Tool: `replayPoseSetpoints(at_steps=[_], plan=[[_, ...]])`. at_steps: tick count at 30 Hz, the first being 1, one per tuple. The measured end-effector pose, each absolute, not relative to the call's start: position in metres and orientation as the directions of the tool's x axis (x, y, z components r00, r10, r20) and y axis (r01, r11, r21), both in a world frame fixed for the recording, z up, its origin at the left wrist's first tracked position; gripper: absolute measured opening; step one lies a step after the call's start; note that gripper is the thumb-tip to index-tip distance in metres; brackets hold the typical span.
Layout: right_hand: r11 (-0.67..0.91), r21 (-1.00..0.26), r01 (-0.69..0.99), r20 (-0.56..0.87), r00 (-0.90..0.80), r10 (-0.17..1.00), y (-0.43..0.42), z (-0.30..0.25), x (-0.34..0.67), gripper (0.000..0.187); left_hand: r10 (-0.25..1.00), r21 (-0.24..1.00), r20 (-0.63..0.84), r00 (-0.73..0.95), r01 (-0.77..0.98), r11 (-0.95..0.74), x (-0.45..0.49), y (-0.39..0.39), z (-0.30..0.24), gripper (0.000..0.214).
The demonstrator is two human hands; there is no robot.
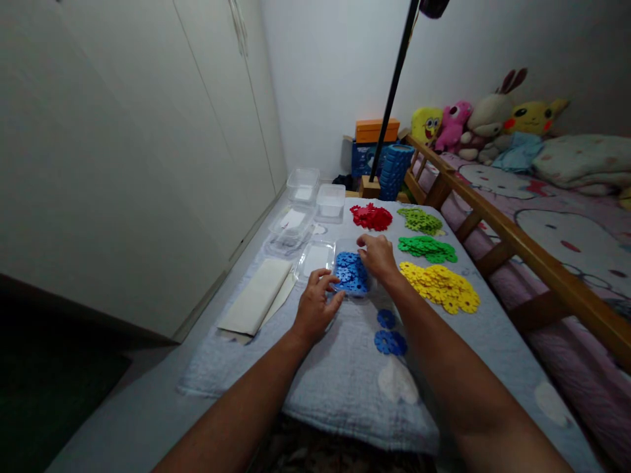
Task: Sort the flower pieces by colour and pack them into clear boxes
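Note:
A clear plastic container (352, 293) holds a heap of blue flower-shaped plastic pieces (351, 270). Its clear lid (315, 256) lies opened out on the left. My left hand (318, 309) grips the container's front left corner, thumb at the front and fingers along the left side. Over the right rim is my right hand (378, 256), its fingers curled with the thumb close to them; whatever is between them is hidden. In front of the container, a few loose blue pieces (387, 341) lie on the cloth.
Piles of red (372, 217), light green (421, 221), green (428, 249) and yellow pieces (441, 287) lie on the right. Clear containers (293, 220) stand at the back left, near folded cardboard (256, 299). A wooden bed rail (532, 263) borders the right; a black pole (394, 92) rises behind.

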State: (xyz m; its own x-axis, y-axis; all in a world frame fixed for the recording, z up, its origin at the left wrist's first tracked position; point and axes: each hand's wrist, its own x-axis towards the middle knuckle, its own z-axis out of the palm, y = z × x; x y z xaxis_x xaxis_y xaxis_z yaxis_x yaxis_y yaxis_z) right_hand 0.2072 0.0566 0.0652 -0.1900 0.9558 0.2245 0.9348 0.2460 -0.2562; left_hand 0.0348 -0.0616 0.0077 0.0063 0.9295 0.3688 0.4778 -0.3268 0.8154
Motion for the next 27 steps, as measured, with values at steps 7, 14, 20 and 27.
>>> replayPoseSetpoints(at_steps=[7, 14, 20, 27], plan=[[0.293, -0.454, 0.841, 0.140, -0.258, 0.956, 0.020, 0.061, 0.265, 0.013, 0.927, 0.811, 0.375, 0.010, 0.481, -0.334, 0.035, -0.061, 0.006, 0.019], [0.291, -0.481, 0.827, -0.253, -0.448, 0.857, -0.026, 0.051, 0.296, 0.022, 0.924, 0.807, 0.383, 0.007, 0.484, -0.338, 0.035, -0.061, 0.008, 0.017], [0.301, -0.498, 0.813, -0.232, -0.460, 0.857, -0.035, 0.048, 0.294, 0.021, 0.925, 0.812, 0.380, 0.012, 0.475, -0.340, 0.034, -0.060, 0.007, 0.018], [0.177, -0.754, 0.633, -0.198, -0.475, 0.858, -0.029, 0.049, 0.305, 0.012, 0.919, 0.801, 0.393, 0.006, 0.489, -0.346, 0.034, -0.061, 0.006, 0.019]])
